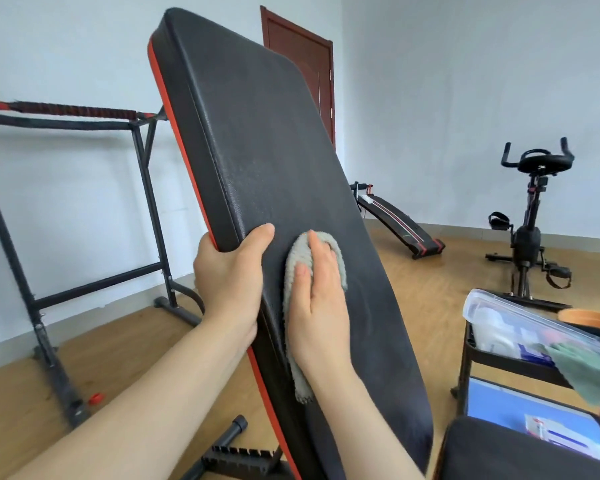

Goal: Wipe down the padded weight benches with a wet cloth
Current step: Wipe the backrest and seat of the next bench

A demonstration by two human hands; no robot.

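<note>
The black padded backrest of a weight bench, with an orange side stripe, stands steeply tilted in the middle of the view. My left hand grips its left edge, thumb on the front face and fingers behind. My right hand lies flat on a grey cloth and presses it against the pad's lower middle. The cloth's tail hangs below my wrist. A second black pad shows at the bottom right. The bench's black frame is visible below.
A black pull-up rack stands at left by the wall. A sit-up board and an exercise bike stand at the back right. A black cart at right holds a clear plastic box, a green cloth and an orange bowl.
</note>
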